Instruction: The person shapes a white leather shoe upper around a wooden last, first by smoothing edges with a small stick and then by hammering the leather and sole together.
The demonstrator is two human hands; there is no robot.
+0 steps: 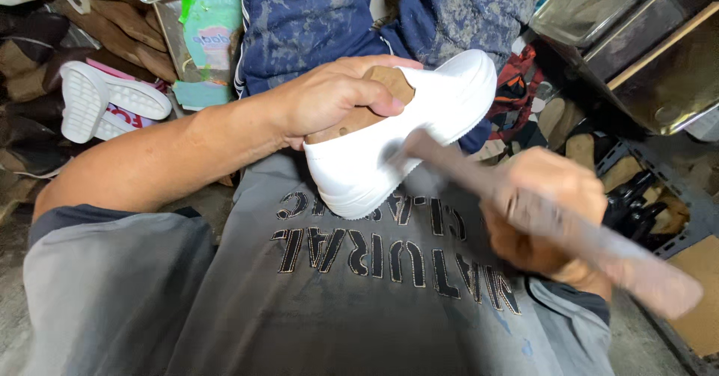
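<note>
You sit low in a crowded workshop, your grey shirt [352, 301] filling the near ground and blue cloth [322, 16] over your knees beyond. Your left hand [337, 95] is closed around the white shoe [404, 132] at its opening, thumb across the brown last [374, 99] inside, holding it centre-frame above your lap. Your right hand [550, 211] is closed on a blurred long tool [554, 222], its tip touching the shoe's side. White soles [105, 102] lie far left; metal boxes [636, 39] crowd the far right edge.
</note>
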